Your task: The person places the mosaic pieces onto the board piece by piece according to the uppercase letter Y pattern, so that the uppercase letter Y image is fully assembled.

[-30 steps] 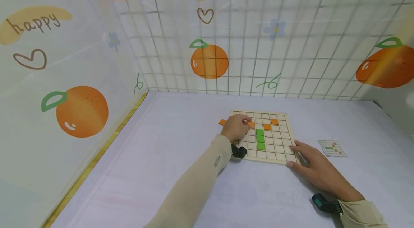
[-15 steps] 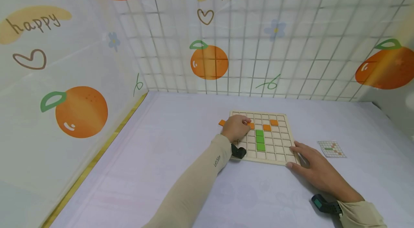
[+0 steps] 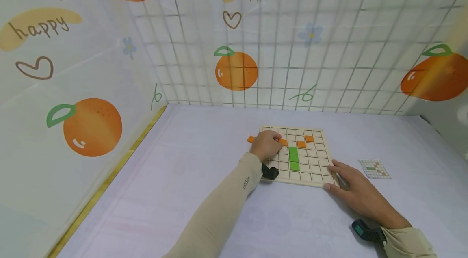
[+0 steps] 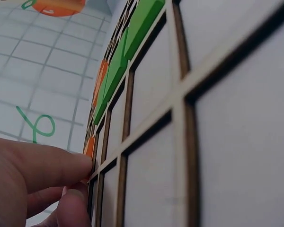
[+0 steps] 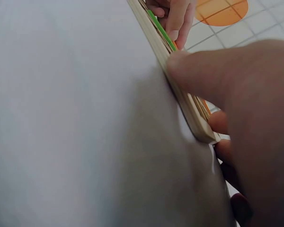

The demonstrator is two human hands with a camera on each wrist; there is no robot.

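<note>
A wooden grid board [image 3: 318,168] lies on the pale tabletop. My left hand [image 3: 273,141] rests on its far left part, its curled fingers [image 4: 47,165] pinching an orange tile [image 3: 283,142] that sits in a cell. The tile [image 4: 89,146] shows just beyond the fingertips in the left wrist view. Two more orange tiles [image 3: 305,141] and a column of green tiles [image 3: 294,157] sit in the board. My right hand [image 3: 334,174] lies flat at the near right corner, thumb [image 5: 213,71] against the board's edge [image 5: 180,101].
One loose orange tile [image 3: 250,139] lies on the table just left of the board. A small pattern card [image 3: 374,168] lies to the right. Printed walls with a wire grid close in the back and left sides.
</note>
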